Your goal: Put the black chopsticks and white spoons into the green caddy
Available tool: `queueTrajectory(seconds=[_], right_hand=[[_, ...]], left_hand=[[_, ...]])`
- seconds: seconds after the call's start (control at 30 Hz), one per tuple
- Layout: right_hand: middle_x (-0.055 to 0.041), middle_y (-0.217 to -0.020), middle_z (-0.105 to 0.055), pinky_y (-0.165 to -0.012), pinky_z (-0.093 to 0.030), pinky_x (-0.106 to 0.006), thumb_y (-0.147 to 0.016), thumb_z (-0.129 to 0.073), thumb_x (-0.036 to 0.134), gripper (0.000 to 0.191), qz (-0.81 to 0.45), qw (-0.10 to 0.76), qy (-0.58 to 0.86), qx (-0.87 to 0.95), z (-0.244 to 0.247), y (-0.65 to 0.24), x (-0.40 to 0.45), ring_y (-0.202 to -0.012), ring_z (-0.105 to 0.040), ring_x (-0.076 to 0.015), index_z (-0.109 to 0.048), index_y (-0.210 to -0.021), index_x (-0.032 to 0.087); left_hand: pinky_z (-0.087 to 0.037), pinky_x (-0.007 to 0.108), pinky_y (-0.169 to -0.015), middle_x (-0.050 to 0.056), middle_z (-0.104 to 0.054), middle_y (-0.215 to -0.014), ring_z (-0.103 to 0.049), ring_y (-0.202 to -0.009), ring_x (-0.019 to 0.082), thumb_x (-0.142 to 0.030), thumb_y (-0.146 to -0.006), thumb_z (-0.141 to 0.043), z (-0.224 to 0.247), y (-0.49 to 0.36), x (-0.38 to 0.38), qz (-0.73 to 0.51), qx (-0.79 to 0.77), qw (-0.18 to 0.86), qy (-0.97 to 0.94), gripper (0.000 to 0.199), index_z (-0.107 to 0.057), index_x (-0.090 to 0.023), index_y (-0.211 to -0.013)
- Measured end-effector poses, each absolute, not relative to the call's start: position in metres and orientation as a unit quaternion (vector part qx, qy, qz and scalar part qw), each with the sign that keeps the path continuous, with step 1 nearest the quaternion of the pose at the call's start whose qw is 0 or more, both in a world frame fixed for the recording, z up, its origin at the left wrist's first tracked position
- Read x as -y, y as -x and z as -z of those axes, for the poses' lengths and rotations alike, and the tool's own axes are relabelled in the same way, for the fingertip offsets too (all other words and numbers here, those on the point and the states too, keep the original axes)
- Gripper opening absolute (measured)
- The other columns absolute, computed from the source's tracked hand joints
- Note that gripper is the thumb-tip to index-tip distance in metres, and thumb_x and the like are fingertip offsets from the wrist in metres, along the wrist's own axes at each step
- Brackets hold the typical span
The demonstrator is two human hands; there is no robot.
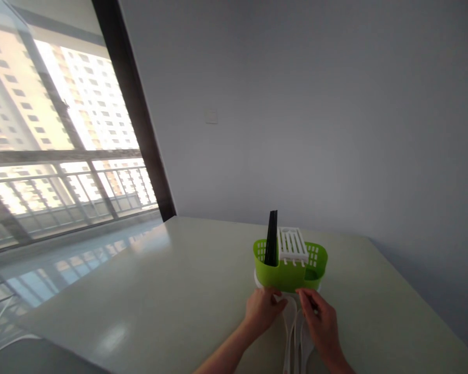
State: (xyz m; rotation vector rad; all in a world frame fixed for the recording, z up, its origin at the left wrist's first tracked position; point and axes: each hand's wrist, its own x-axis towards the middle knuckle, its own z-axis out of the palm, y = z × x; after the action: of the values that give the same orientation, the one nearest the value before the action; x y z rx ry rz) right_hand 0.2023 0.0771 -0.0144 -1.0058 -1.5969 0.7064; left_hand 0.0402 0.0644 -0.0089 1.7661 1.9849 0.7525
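A green basket (286, 276) with a white slatted rack (292, 243) on its middle stands on a white base. Black chopsticks (271, 239) lean upright in its left compartment. Several white spoons or ladles (290, 317) lie in front of it, handles toward me. My left hand (262, 310) is at the basket's front left, its curled fingers against the head of the leftmost utensil. Over the utensils on the right is my right hand (319, 318), its thumb and fingers pinched near the basket's front edge; what they hold, if anything, is too small to tell.
The pale table (159, 291) stretches away to a grey wall with a switch plate (211, 116). A window with a railing is at the left. Part of a grey chair back (35, 357) shows at the bottom left.
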Motion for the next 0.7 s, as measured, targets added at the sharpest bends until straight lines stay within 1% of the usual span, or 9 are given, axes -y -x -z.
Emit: queueTrajectory(seconds=[0.07, 0.13, 0.2, 0.27, 0.4, 0.5, 0.57, 0.63, 0.7], right_hand=[[0.0007, -0.063, -0.060, -0.051, -0.042, -0.021, -0.087, -0.048, 0.044, 0.030, -0.290, 0.522, 0.406, 0.692, 0.015, -0.200, -0.077, -0.053, -0.052, -0.0130, -0.063, -0.085, 0.018], [-0.0002, -0.065, -0.062, -0.052, -0.043, -0.020, -0.088, -0.047, 0.043, 0.030, -0.285, 0.507, 0.388, 0.715, 0.015, -0.197, -0.075, -0.055, -0.055, -0.0136, -0.063, -0.083, 0.019], [-0.0011, -0.068, -0.064, -0.054, -0.045, -0.021, -0.088, -0.046, 0.042, 0.030, -0.275, 0.491, 0.372, 0.738, 0.015, -0.193, -0.073, -0.058, -0.058, -0.0143, -0.064, -0.083, 0.019], [-0.0018, -0.071, -0.065, -0.056, -0.046, -0.021, -0.089, -0.044, 0.041, 0.030, -0.265, 0.476, 0.359, 0.757, 0.017, -0.190, -0.072, -0.059, -0.059, -0.0146, -0.065, -0.086, 0.020], [-0.0009, -0.069, -0.064, -0.056, -0.045, -0.021, -0.090, -0.042, 0.039, 0.028, -0.247, 0.454, 0.350, 0.782, 0.024, -0.186, -0.072, -0.058, -0.059, -0.0139, -0.062, -0.085, 0.020], [0.0026, -0.061, -0.058, -0.050, -0.041, -0.021, -0.089, -0.044, 0.041, 0.026, -0.221, 0.434, 0.366, 0.793, 0.028, -0.184, -0.072, -0.051, -0.054, -0.0123, -0.060, -0.085, 0.021], [0.0040, -0.060, -0.056, -0.049, -0.039, -0.021, -0.088, -0.048, 0.042, 0.024, -0.201, 0.412, 0.372, 0.807, 0.030, -0.182, -0.071, -0.050, -0.052, -0.0119, -0.059, -0.090, 0.021], [0.0034, -0.064, -0.058, -0.054, -0.041, -0.022, -0.087, -0.051, 0.041, 0.024, -0.173, 0.397, 0.359, 0.827, 0.032, -0.180, -0.069, -0.055, -0.055, -0.0127, -0.058, -0.097, 0.021], [0.0027, -0.067, -0.061, -0.067, -0.044, -0.026, -0.087, -0.052, 0.039, 0.022, -0.142, 0.382, 0.331, 0.851, 0.033, -0.178, -0.066, -0.061, -0.057, -0.0137, -0.058, -0.100, 0.022]], left_hand=[[-0.038, 0.023, -0.057, 0.000, -0.070, -0.076, -0.062, -0.070, 0.016, -0.040, -0.073, -0.057, 0.010, -0.045, -0.068, -0.241, -0.712, 0.179, -0.635, 0.024, -0.069, -0.027, -0.089], [-0.038, 0.025, -0.057, 0.002, -0.070, -0.076, -0.062, -0.070, 0.018, -0.040, -0.076, -0.054, 0.012, -0.050, -0.073, -0.225, -0.715, 0.170, -0.639, 0.022, -0.070, -0.026, -0.083], [-0.038, 0.025, -0.055, 0.004, -0.070, -0.075, -0.062, -0.069, 0.018, -0.038, -0.077, -0.051, 0.015, -0.052, -0.077, -0.213, -0.715, 0.171, -0.644, 0.024, -0.070, -0.024, -0.077], [-0.036, 0.024, -0.053, 0.004, -0.069, -0.074, -0.062, -0.067, 0.017, -0.035, -0.075, -0.054, 0.015, -0.050, -0.080, -0.218, -0.712, 0.177, -0.643, 0.021, -0.070, -0.023, -0.075], [-0.032, 0.021, -0.051, 0.000, -0.068, -0.071, -0.059, -0.064, 0.013, -0.030, -0.072, -0.058, 0.006, -0.035, -0.076, -0.259, -0.718, 0.168, -0.623, 0.013, -0.068, -0.022, -0.075], [-0.031, 0.019, -0.050, -0.003, -0.065, -0.065, -0.056, -0.059, 0.010, -0.032, -0.078, -0.053, -0.012, -0.019, -0.063, -0.315, -0.713, 0.127, -0.614, 0.017, -0.064, -0.021, -0.073], [-0.033, 0.018, -0.051, -0.003, -0.063, -0.062, -0.053, -0.056, 0.008, -0.036, -0.083, -0.049, -0.025, -0.011, -0.051, -0.361, -0.694, 0.093, -0.616, 0.022, -0.062, -0.020, -0.075], [-0.035, 0.018, -0.053, -0.003, -0.061, -0.061, -0.052, -0.054, 0.008, -0.037, -0.085, -0.046, -0.037, -0.007, -0.039, -0.397, -0.669, 0.051, -0.626, 0.024, -0.061, -0.020, -0.078], [-0.038, 0.018, -0.056, -0.002, -0.061, -0.063, -0.053, -0.056, 0.008, -0.035, -0.086, -0.046, -0.043, -0.007, -0.029, -0.423, -0.637, -0.002, -0.645, 0.021, -0.061, -0.020, -0.081]])
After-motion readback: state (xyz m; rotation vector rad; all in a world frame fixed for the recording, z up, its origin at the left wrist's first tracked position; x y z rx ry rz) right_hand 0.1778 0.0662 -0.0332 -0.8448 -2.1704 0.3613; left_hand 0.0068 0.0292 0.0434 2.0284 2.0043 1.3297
